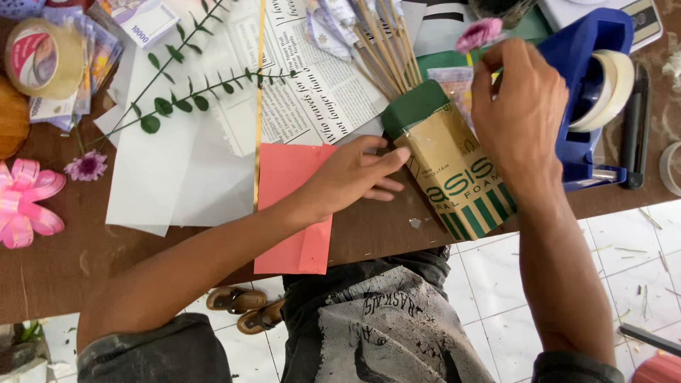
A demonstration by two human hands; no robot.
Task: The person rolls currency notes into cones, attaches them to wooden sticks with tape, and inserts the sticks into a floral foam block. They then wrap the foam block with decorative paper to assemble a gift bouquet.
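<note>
Brown table (pixel 85 262) overhangs the floor; the green foam brick (pixel 454 170) in its wrapper sits at the near edge and could slip off. Left hand (pixel 351 177) steadies it, fingers flat. Right hand (pixel 518 113) pinches a pink flower (pixel 479 32), whose stem might snap.

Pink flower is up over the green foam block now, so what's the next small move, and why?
Probably lower the right hand so the small pink flower meets the wrapped green foam block: the flower is held above it, and the left hand braces the block's side.
</note>
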